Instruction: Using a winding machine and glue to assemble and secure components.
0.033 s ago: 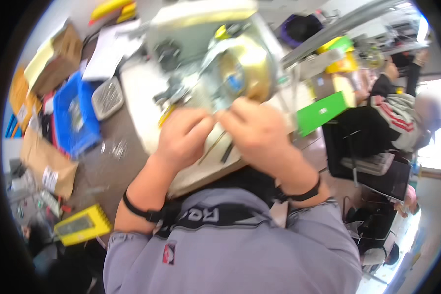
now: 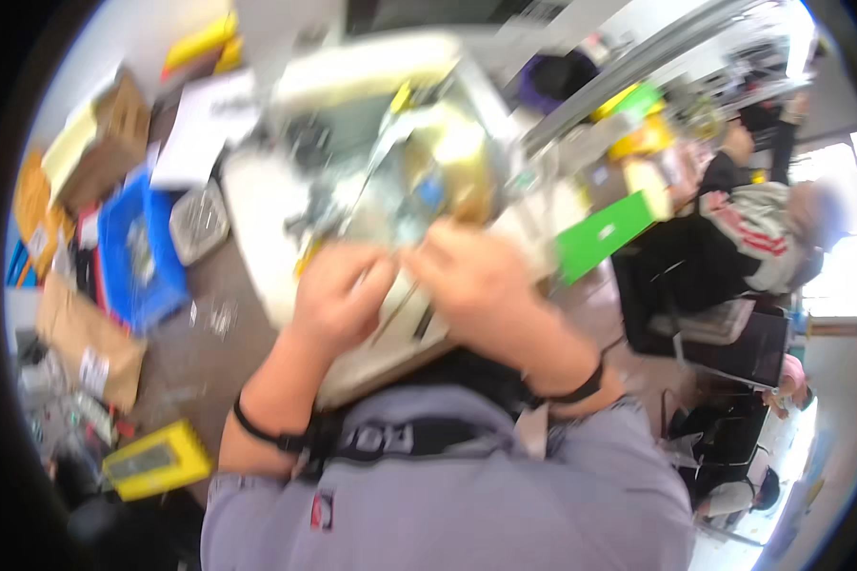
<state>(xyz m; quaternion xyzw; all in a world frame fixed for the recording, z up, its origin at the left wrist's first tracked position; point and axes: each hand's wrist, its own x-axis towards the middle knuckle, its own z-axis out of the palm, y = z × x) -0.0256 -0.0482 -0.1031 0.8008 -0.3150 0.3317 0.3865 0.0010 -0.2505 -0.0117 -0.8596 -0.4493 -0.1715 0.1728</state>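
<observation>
My left hand (image 2: 341,297) and my right hand (image 2: 478,284) are close together above a pale, tray-like work surface (image 2: 255,228). Both have their fingers curled and pinched, with the fingertips almost meeting. What they pinch is too small and blurred to make out. Just beyond my right hand stands a round, golden, shiny roll (image 2: 468,171), with a blue spot near its core. Grey metal parts (image 2: 316,205) lie beyond my left hand, blurred. Between my wrists, a thin brown stick (image 2: 395,314) and a short dark strip (image 2: 424,322) rest on the pale surface.
To the left are a blue bin (image 2: 143,257), a clear square container (image 2: 198,225), a brown paper envelope (image 2: 90,343) and a yellow-framed box (image 2: 158,461). A green card (image 2: 605,233) lies right. A metal bar (image 2: 638,81) crosses the upper right; another person (image 2: 762,228) sits beyond.
The view has shifted a little, so the table and its things sit slightly left and lower. Both hands keep their pinched pose close together.
</observation>
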